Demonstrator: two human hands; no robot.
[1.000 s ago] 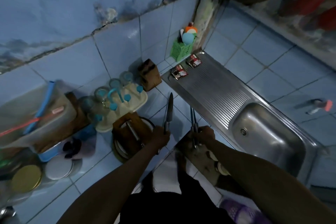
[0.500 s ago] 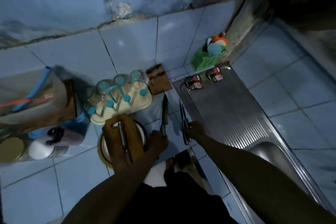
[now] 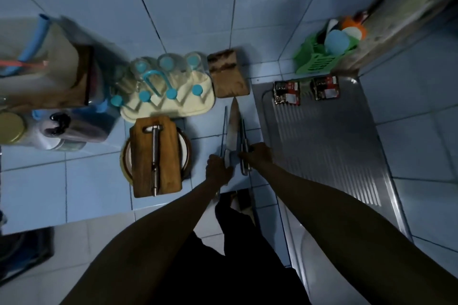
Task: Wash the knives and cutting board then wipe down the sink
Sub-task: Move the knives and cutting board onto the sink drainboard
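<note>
Left hand (image 3: 219, 168) is gripping the handle of a broad knife (image 3: 233, 129), blade pointing away over the tiled surface (image 3: 94, 181). Right hand (image 3: 257, 156) is clasping thinner knives (image 3: 244, 146) just beside it. Cutting board (image 3: 168, 156) is lying on a plate to the left, a metal peeler (image 3: 155, 156) on top. Sink drainboard (image 3: 322, 136) is lying to the right. Judged step: gathering knives; next, carrying them, points outward, across to the sink basin.
</note>
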